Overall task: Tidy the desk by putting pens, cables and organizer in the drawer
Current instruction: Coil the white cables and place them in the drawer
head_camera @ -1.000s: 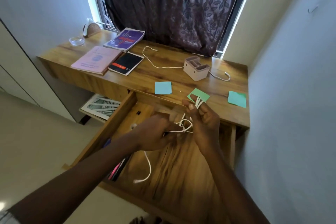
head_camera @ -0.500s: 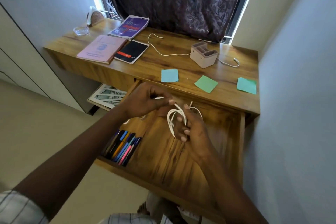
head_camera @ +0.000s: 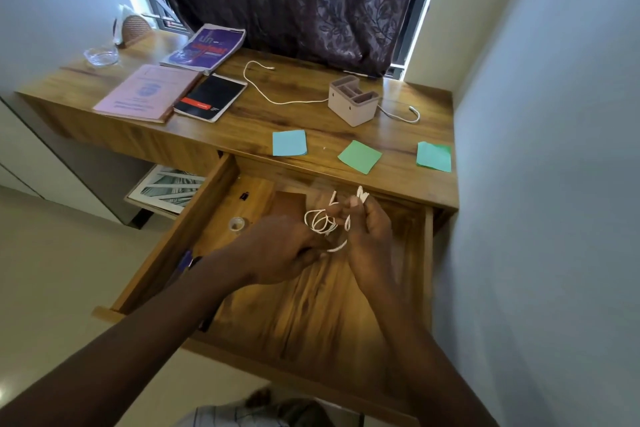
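Both hands hold a white cable (head_camera: 322,222) in loose coils above the open wooden drawer (head_camera: 301,305). My right hand (head_camera: 372,230) pinches the coils and the looped ends near its fingertips. My left hand (head_camera: 277,250) grips the lower strand. Pens (head_camera: 185,260) lie at the drawer's left side, mostly hidden by my left forearm. On the desk (head_camera: 277,114) a second white cable (head_camera: 263,90) runs behind a beige organizer (head_camera: 353,99).
Two books (head_camera: 204,47), a pink booklet (head_camera: 149,92) and a black notebook (head_camera: 211,97) lie at the desk's left. Three sticky notes (head_camera: 360,156) sit near the front edge. A tape roll (head_camera: 237,224) lies in the drawer. A wall stands close on the right.
The cable is more tightly coiled than before. My left hand has dropped lower and now covers the pens. My right hand has shifted right and up a little.
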